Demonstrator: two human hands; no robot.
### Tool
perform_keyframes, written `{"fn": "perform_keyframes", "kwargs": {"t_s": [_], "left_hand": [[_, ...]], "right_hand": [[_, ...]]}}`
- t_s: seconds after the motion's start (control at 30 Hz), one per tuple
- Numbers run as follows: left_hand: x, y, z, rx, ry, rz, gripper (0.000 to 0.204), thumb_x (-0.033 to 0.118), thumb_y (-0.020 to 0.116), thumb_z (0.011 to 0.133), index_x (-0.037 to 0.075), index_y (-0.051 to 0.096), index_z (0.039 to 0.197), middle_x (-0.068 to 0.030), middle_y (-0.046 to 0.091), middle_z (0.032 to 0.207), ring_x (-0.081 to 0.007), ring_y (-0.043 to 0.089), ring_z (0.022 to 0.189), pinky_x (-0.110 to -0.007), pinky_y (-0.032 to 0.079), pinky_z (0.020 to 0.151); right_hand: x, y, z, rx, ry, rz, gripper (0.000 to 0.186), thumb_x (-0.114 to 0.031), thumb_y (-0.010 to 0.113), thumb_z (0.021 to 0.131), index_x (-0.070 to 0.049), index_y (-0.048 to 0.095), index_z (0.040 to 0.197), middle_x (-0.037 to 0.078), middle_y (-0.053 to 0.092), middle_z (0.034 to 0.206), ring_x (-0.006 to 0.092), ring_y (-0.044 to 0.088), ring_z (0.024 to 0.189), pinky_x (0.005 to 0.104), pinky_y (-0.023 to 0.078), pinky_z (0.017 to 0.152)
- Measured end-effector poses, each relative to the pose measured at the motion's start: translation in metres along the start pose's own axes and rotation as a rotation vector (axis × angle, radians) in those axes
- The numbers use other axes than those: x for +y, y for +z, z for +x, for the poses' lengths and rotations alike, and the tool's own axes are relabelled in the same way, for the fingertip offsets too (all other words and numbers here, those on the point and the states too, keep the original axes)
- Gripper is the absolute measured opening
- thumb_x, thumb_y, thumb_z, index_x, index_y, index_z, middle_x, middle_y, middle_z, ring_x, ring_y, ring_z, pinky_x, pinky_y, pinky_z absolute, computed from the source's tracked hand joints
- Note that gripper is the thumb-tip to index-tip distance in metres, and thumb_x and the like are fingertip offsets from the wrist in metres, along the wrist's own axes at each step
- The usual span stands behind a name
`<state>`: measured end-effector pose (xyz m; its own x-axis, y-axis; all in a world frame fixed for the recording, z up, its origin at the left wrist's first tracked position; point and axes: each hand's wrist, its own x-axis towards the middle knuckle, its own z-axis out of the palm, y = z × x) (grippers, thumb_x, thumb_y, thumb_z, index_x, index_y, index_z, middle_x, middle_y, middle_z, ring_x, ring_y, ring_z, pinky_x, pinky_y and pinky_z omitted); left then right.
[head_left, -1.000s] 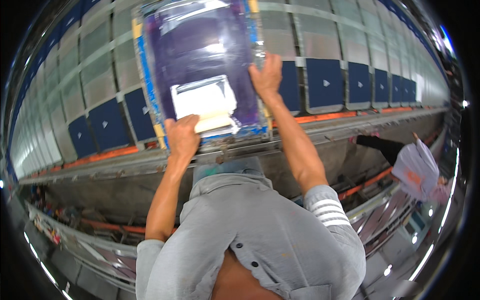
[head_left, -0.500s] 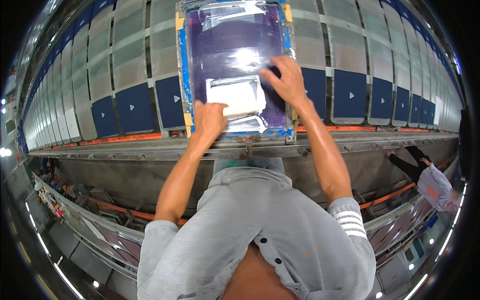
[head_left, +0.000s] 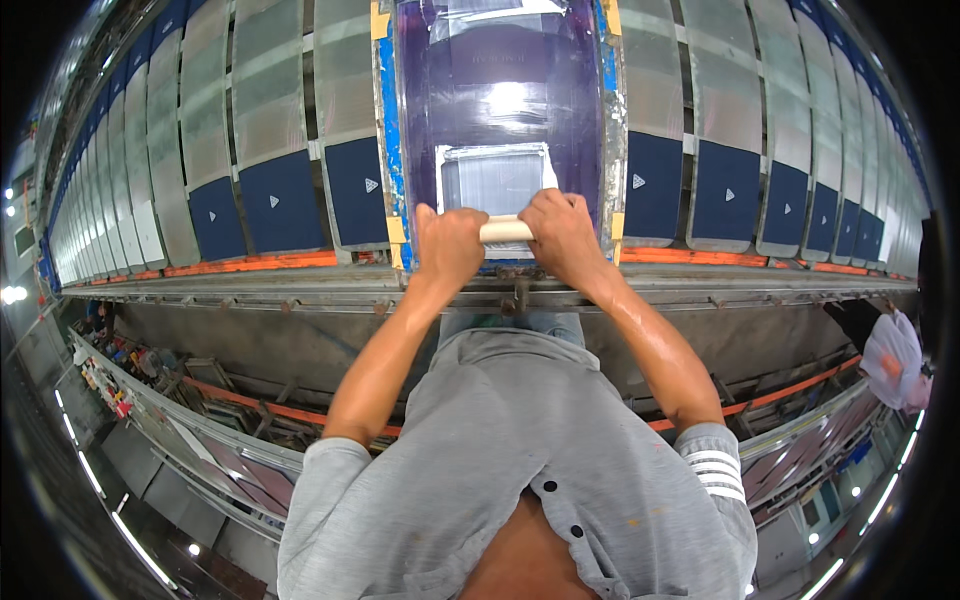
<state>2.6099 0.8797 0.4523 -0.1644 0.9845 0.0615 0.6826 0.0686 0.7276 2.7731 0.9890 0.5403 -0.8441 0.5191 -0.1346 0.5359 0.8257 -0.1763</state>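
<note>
Both my hands grip a cream-coloured squeegee [head_left: 507, 231] near the close end of a purple printing screen [head_left: 490, 105]. My left hand [head_left: 449, 246] is closed round its left end and my right hand [head_left: 565, 236] round its right end; only the middle of the handle shows between them. Just beyond the squeegee, a pale mesh window [head_left: 492, 180] edged with white ink lies in the screen. Blue and tan tape covers parts of the frame [head_left: 391, 130]. The squeegee's lower edge is hidden by my hands and the handle.
Long pallets hold dark navy fabric pieces [head_left: 275, 202] with small white triangular marks, in a row on both sides. A metal rail [head_left: 250, 292] runs along the near edge. Another person [head_left: 890, 355] stands at the far right. Behind me stretches another long table [head_left: 215, 445].
My right hand has come down from above the screen onto the squeegee beside my left. The squeegee sits lower, and the white ink that covered the window is now a thin film.
</note>
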Motion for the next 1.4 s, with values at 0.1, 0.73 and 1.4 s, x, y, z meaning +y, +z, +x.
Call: {"fn": "perform_keyframes", "kwargs": {"t_s": [0.1,0.73,1.4], "left_hand": [[-0.004,-0.032,0.044,-0.127,-0.019,0.030,0.020,0.006,0.067,0.078,0.015,0.082,0.087,-0.0140,0.074,0.075,-0.0315,0.069,0.067,-0.047,0.036,0.072],[0.076,0.081,0.107,0.001,-0.034,0.083,0.026,0.003,0.063,0.083,0.017,0.084,0.093,-0.0131,0.076,0.079,-0.0318,0.070,0.068,-0.044,0.039,0.073],[-0.101,0.043,-0.171,0.186,0.080,0.000,0.038,-0.007,0.062,0.074,0.007,0.074,0.108,-0.0076,0.077,0.110,-0.0199,0.071,0.102,-0.041,0.035,0.080]], "right_hand": [[0.001,-0.033,0.031,-0.133,0.059,-0.057,0.010,-0.004,0.066,0.080,-0.007,0.072,0.087,0.009,0.071,0.092,0.0287,0.063,0.100,0.0485,0.046,0.083],[0.208,-0.038,-0.055,0.392,0.536,-0.021,0.065,-0.047,0.077,0.088,0.006,0.066,0.125,0.022,0.062,0.118,0.0397,0.057,0.116,0.0479,0.050,0.096],[0.023,0.156,-0.025,0.679,0.421,-0.117,0.058,-0.020,0.077,0.081,0.007,0.058,0.128,0.022,0.056,0.114,0.0424,0.055,0.111,0.0511,0.046,0.097]]}}
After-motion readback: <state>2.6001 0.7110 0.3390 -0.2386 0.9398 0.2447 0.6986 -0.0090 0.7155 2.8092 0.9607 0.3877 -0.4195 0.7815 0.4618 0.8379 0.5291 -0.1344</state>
